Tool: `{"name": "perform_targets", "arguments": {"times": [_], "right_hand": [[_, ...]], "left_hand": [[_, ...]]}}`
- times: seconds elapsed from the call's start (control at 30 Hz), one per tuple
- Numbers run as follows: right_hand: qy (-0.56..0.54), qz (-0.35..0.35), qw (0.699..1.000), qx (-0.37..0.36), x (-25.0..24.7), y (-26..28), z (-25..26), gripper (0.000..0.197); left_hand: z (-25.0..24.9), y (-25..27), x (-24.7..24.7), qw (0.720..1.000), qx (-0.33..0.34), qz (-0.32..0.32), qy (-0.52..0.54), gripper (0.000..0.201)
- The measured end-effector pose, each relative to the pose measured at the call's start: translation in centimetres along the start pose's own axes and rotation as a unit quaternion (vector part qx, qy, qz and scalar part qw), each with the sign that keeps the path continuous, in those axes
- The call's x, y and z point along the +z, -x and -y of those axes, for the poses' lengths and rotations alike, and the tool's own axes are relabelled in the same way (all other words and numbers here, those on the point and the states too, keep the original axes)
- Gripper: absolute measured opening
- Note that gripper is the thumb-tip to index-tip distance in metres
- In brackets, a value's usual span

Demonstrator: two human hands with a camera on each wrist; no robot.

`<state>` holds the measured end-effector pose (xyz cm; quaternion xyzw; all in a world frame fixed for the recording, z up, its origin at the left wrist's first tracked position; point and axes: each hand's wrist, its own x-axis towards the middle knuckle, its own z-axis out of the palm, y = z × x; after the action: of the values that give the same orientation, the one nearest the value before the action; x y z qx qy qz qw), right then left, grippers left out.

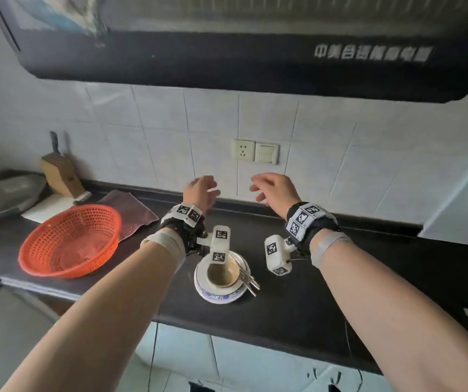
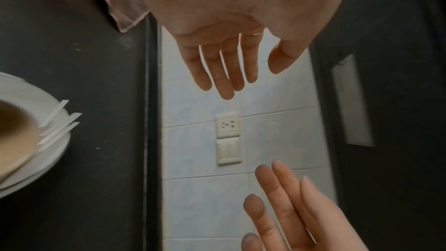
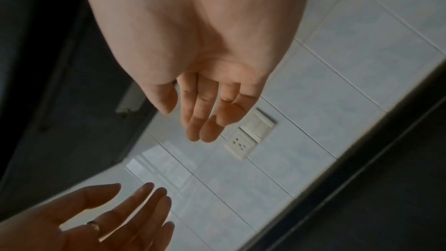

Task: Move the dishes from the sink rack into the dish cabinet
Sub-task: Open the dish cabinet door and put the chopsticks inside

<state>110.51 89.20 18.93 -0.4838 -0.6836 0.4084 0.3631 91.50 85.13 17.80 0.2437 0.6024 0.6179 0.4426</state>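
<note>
Two empty hands hover above the dark counter point(image 1: 326, 292), and neither one has a dish in it. The left hand point(image 1: 199, 190) hangs with fingers loosely spread, its palm facing the right hand point(image 1: 275, 189), whose fingers are just as relaxed and apart; the wrist views show both plainly bare. Below and just behind the wrists, nearer the person, sits the stack of dishes point(image 1: 221, 278): a small bowl point(image 1: 223, 274) nested in white plates, with what look like chopsticks point(image 1: 248, 280) lying across the rim on the right-hand side. Nothing touches it! Off to the left of the left hand rests an orange basket point(image 1: 69, 241), and it looks empty from here, with a brownish cloth point(image 1: 131, 210) beside it. Ahead of the fingertips, on the tiled wall, is a socket and switch point(image 1: 255, 151), and above both hands hangs a dark unit point(image 1: 227, 52), blurred. Whether that is the dish cabinet I cannot tell, and no open door shows. So, judging by this, the dishes are out of the rack and gathered on the counter, but the cabinet leg of the job is not yet done. Next up, probably: open the cabinet, then lift that stack.
</note>
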Motion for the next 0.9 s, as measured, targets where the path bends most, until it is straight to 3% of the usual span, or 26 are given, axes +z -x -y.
{"name": "perform_targets", "arguments": {"times": [0.13,0.3,0.47,0.7,0.9], "right_hand": [[-0.002,-0.042,0.998,-0.038,-1.5,0.5,6.2,0.03],[-0.029,-0.106,0.993,-0.046,-2.1,0.8,10.6,0.029],[-0.046,-0.15,0.985,-0.071,-2.5,0.3,13.5,0.043],[-0.095,-0.153,0.98,-0.087,-2.9,0.8,14.0,0.045],[-0.113,-0.192,0.969,-0.107,-2.4,2.6,14.2,0.04]], "left_hand": [[-6.7,1.6,0.1,0.997,0.049,0.048,0.047,0.022],[-11.5,2.8,0.6,0.989,0.077,0.1,0.08,0.045],[-15.3,3.3,2.1,0.979,0.14,0.099,0.114,0.062],[-16.8,3.9,2.9,0.975,0.132,0.073,0.166,0.058],[-15.6,5.9,1.0,0.97,0.202,0.06,0.124,0.06]]}}
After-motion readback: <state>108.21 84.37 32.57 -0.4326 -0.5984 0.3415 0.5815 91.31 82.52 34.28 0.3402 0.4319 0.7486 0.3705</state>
